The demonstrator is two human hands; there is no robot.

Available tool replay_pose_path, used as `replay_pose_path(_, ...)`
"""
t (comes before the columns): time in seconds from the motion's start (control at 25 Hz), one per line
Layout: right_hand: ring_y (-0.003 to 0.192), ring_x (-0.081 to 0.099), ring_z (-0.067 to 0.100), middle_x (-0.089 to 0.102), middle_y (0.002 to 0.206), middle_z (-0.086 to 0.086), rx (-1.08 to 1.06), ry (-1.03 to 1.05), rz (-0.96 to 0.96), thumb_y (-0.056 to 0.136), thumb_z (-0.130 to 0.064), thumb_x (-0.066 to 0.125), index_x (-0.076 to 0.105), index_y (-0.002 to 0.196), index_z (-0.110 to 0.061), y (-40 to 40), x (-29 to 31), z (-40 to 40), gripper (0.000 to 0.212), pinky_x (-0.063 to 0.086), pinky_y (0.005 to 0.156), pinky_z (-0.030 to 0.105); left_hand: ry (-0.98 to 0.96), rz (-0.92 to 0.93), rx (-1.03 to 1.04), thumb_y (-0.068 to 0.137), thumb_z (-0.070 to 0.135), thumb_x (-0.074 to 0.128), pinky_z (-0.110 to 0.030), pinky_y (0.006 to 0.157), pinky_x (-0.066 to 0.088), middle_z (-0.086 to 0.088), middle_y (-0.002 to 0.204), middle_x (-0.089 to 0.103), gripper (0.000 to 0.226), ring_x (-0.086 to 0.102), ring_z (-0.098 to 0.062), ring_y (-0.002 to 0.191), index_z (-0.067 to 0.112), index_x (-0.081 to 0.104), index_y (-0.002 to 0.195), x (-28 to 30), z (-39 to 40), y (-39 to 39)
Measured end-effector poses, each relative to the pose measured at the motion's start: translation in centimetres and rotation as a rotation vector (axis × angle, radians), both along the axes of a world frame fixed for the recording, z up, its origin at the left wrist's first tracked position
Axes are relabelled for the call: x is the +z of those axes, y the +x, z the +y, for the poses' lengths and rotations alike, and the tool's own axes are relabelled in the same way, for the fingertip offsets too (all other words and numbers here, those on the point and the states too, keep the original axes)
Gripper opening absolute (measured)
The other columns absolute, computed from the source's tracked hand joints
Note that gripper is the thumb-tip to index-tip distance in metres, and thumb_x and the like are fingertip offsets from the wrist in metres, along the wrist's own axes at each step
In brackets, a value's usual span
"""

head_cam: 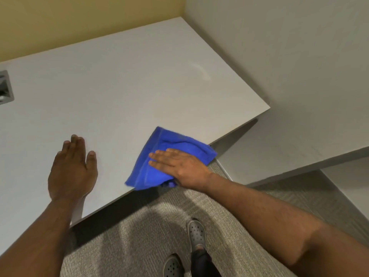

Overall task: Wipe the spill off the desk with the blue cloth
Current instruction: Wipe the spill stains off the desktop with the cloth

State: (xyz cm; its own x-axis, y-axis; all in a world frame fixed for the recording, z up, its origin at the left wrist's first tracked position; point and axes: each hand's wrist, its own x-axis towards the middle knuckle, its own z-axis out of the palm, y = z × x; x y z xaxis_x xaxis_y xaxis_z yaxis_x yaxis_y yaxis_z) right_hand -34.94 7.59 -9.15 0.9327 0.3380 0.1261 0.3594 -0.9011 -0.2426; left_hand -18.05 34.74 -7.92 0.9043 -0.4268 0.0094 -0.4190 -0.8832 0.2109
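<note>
A blue cloth (171,148) lies flat on the white desk (119,86), at the desk's near edge, with one corner hanging over it. My right hand (179,164) presses flat on top of the cloth, fingers straight and pointing left. My left hand (72,168) rests palm down on the bare desk to the left of the cloth, fingers apart, holding nothing. A faint pale streak (200,70) shows on the desk surface toward the far right. No liquid is plainly visible elsewhere.
A grey cable opening (5,87) is set into the desk at the far left. A white wall (299,66) borders the desk's right side, a yellow wall (79,23) its back. Below lie grey carpet (139,236) and my two grey shoes (196,233).
</note>
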Motion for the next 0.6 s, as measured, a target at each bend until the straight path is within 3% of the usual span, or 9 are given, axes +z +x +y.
replay_pose_path(0.12,0.143,0.025,0.017,0.033,0.154,0.003,-0.123,-0.042,0.051,0.09,-0.035,0.053,0.031,0.145,-0.018,-0.6,1.1,-5.5,0.062,0.013,0.119,0.038,0.009,0.018,0.022,0.098,0.046,0.009,-0.043,0.122,0.015,-0.015,0.164,0.02,0.072,0.019,-0.03,0.151,0.004,0.02,0.154,0.3,-0.4,-0.6)
replay_pose_path(0.28,0.145,0.019,0.019,0.027,0.156,0.001,-0.475,0.124,0.159,0.098,-0.031,0.042,0.026,0.147,-0.02,0.6,3.0,-10.0,0.052,0.011,0.12,0.046,0.045,0.085,0.057,0.101,0.043,0.01,-0.04,0.124,0.012,-0.012,0.166,0.009,0.067,0.012,-0.026,0.153,0.004,0.012,0.156,0.7,-0.8,-2.0)
replay_pose_path(0.4,0.145,0.018,0.021,0.025,0.157,0.002,-0.604,0.178,0.229,0.1,-0.034,0.038,0.024,0.147,-0.021,2.4,3.9,-10.2,0.051,0.008,0.12,0.046,0.062,0.148,0.064,0.103,0.039,0.015,-0.039,0.125,0.008,-0.013,0.166,0.002,0.065,0.006,-0.026,0.154,0.003,0.007,0.156,1.4,-1.3,-2.2)
replay_pose_path(0.6,0.12,0.052,0.035,0.059,0.126,0.019,-0.961,0.757,0.1,0.099,-0.037,0.038,0.049,0.126,-0.005,5.8,4.8,-9.2,0.044,0.035,0.105,0.056,0.017,0.278,0.172,0.103,0.04,0.021,-0.039,0.125,0.006,-0.015,0.166,0.001,0.066,0.004,-0.028,0.154,0.002,0.008,0.156,2.4,-3.0,-1.9)
